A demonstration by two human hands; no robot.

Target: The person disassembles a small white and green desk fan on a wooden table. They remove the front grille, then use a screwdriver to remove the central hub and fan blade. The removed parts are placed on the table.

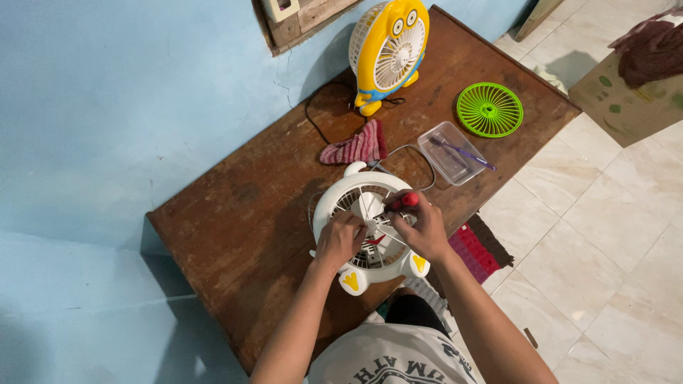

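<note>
A small white fan (334,200) with yellow feet lies flat on the brown wooden table (235,213), its front grille off and the blades showing. My left hand (340,239) rests on the fan's middle, fingers curled over the hub. My right hand (424,226) grips a red-handled screwdriver (408,200) held over the fan's hub.
A yellow and white fan (388,50) stands at the table's back by the blue wall. A green round grille (489,109), a clear plastic tray (451,152) with a purple tool, and a striped pink cloth (355,147) lie nearby. Tiled floor and a cardboard box (629,92) are to the right.
</note>
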